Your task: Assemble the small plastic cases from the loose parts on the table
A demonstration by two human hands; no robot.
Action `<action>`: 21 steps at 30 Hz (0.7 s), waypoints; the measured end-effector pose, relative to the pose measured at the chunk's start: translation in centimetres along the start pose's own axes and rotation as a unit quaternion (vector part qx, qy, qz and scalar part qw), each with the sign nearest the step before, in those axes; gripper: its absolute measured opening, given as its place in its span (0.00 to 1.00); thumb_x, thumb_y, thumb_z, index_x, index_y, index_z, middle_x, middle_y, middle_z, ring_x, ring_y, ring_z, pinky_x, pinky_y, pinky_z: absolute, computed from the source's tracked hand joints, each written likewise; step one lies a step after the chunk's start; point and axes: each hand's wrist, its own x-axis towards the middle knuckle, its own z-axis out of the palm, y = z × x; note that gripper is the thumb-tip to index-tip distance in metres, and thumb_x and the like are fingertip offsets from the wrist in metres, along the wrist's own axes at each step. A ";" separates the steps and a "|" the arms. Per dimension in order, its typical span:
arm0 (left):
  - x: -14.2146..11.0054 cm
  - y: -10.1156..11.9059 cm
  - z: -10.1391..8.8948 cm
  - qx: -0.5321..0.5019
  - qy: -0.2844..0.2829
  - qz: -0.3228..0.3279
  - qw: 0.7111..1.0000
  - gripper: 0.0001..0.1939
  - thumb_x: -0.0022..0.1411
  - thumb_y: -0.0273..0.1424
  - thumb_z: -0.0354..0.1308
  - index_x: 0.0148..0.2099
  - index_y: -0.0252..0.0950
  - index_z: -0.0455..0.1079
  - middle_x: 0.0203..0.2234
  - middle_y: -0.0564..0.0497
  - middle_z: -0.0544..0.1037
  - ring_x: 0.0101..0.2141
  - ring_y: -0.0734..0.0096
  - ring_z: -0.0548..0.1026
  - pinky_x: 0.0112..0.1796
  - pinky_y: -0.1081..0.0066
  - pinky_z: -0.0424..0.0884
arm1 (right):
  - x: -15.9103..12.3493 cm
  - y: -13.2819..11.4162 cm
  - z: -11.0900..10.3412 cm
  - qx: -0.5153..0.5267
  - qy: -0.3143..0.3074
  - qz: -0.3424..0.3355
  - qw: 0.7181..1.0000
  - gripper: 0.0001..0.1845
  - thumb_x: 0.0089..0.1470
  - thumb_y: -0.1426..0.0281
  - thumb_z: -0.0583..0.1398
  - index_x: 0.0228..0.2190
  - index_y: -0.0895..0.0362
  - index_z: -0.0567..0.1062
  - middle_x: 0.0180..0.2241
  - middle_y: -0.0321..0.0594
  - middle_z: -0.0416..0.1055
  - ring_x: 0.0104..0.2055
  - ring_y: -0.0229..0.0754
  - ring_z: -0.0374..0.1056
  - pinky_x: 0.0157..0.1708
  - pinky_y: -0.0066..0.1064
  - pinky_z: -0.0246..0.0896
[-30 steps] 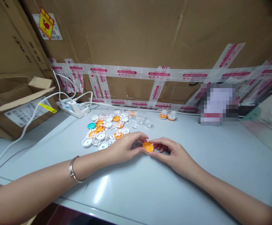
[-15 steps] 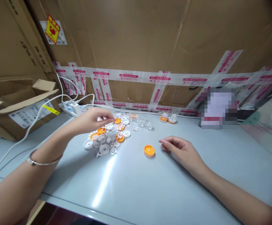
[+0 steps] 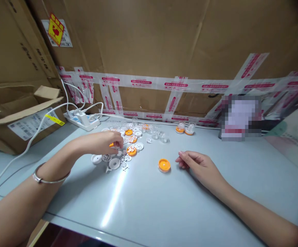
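My left hand (image 3: 109,142) reaches into a pile of small plastic parts. Its fingers are curled down and closed among them; what they hold, if anything, is hidden. Around it lie white round caps (image 3: 114,164), orange round caps (image 3: 128,132) and white lattice pieces (image 3: 124,166). An orange round cap (image 3: 164,165), with a clear rim beneath it, sits alone on the table between my hands. Just to its right, my right hand (image 3: 196,163) rests near the tabletop, thumb against loosely curled fingers, nothing visible in it.
Two clear-domed pieces with orange bases (image 3: 180,128) stand at the back, near several clear cups (image 3: 163,137). A power strip (image 3: 83,120) with white cables and an open cardboard box (image 3: 22,127) are at left. A large taped carton (image 3: 143,44) walls the table's back.
My left hand let go of the orange cap, moved left to the pile, then lowered into its nearer part. My right hand also released the cap and drew slightly right.
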 end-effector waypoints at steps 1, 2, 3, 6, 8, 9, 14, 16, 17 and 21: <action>0.2 0.2 0.2 -0.001 0.014 0.004 1.000 0.07 0.57 0.31 0.53 0.38 0.38 0.70 0.35 0.51 0.73 0.34 0.71 0.70 0.34 0.74 0.64 | 0.0 0.0 0.0 -0.003 0.000 0.000 1.000 0.23 0.52 0.52 0.55 0.22 0.57 0.75 0.21 0.37 0.70 0.26 0.38 0.65 0.30 0.28 0.59; 0.4 0.4 0.4 -0.002 0.030 0.011 0.999 0.08 0.58 0.31 0.52 0.38 0.38 0.70 0.36 0.51 0.72 0.35 0.71 0.70 0.35 0.74 0.64 | 0.0 0.0 0.0 -0.006 -0.001 -0.001 1.000 0.23 0.52 0.52 0.55 0.22 0.57 0.75 0.21 0.37 0.70 0.26 0.38 0.65 0.30 0.27 0.59; 0.6 0.7 0.6 -0.004 0.045 0.022 0.999 0.08 0.59 0.32 0.51 0.39 0.38 0.70 0.36 0.50 0.72 0.35 0.70 0.70 0.36 0.73 0.64 | 0.0 0.0 0.0 -0.010 -0.003 -0.002 1.000 0.23 0.52 0.52 0.55 0.22 0.57 0.75 0.21 0.37 0.70 0.26 0.38 0.65 0.30 0.27 0.59; 1.2 1.2 1.3 -0.011 0.062 0.059 0.996 0.10 0.62 0.33 0.49 0.42 0.37 0.70 0.37 0.48 0.72 0.37 0.70 0.70 0.38 0.72 0.64 | 0.0 0.1 0.1 -0.019 -0.008 -0.006 1.000 0.22 0.53 0.52 0.55 0.22 0.57 0.74 0.22 0.37 0.70 0.27 0.38 0.65 0.31 0.28 0.59; 1.4 1.4 1.7 -0.013 0.061 0.071 0.996 0.11 0.63 0.33 0.49 0.43 0.37 0.69 0.37 0.49 0.72 0.37 0.70 0.70 0.38 0.72 0.64 | -0.1 0.2 0.1 -0.026 -0.012 -0.009 1.000 0.22 0.53 0.53 0.54 0.22 0.57 0.74 0.21 0.37 0.70 0.27 0.38 0.65 0.31 0.28 0.58; 1.5 1.4 1.8 -0.013 0.063 0.070 0.995 0.11 0.63 0.33 0.49 0.43 0.37 0.69 0.37 0.49 0.72 0.37 0.70 0.69 0.38 0.72 0.64 | -0.1 0.2 0.1 -0.029 -0.013 -0.011 0.999 0.22 0.53 0.53 0.54 0.22 0.57 0.74 0.21 0.36 0.70 0.27 0.38 0.65 0.31 0.28 0.58; 2.0 1.5 2.3 -0.010 0.089 0.056 0.994 0.09 0.62 0.31 0.50 0.41 0.36 0.69 0.35 0.50 0.73 0.35 0.71 0.70 0.36 0.72 0.63 | -0.1 -0.1 0.0 -0.039 -0.017 -0.013 0.999 0.22 0.53 0.53 0.54 0.22 0.57 0.74 0.22 0.36 0.70 0.28 0.38 0.65 0.30 0.27 0.58; 2.3 1.5 2.6 -0.014 0.109 0.050 0.993 0.08 0.62 0.30 0.50 0.39 0.35 0.69 0.33 0.50 0.73 0.34 0.71 0.70 0.36 0.72 0.63 | -0.1 -0.1 0.1 -0.042 -0.017 -0.012 0.999 0.22 0.53 0.53 0.54 0.22 0.57 0.74 0.22 0.37 0.70 0.28 0.39 0.65 0.30 0.27 0.58; 2.4 1.5 2.8 -0.017 0.120 0.046 0.992 0.07 0.61 0.30 0.51 0.38 0.35 0.69 0.33 0.50 0.73 0.34 0.71 0.70 0.35 0.72 0.63 | -0.1 -0.2 0.1 -0.043 -0.016 -0.011 0.999 0.22 0.53 0.53 0.54 0.22 0.57 0.74 0.22 0.37 0.70 0.28 0.39 0.65 0.30 0.28 0.59; 2.7 1.5 3.3 -0.041 0.133 0.021 0.990 0.05 0.59 0.30 0.53 0.36 0.35 0.68 0.31 0.52 0.74 0.32 0.72 0.70 0.33 0.73 0.63 | -0.2 -0.2 0.0 -0.045 -0.011 -0.008 0.999 0.22 0.52 0.52 0.55 0.22 0.57 0.75 0.22 0.37 0.71 0.28 0.40 0.66 0.30 0.28 0.59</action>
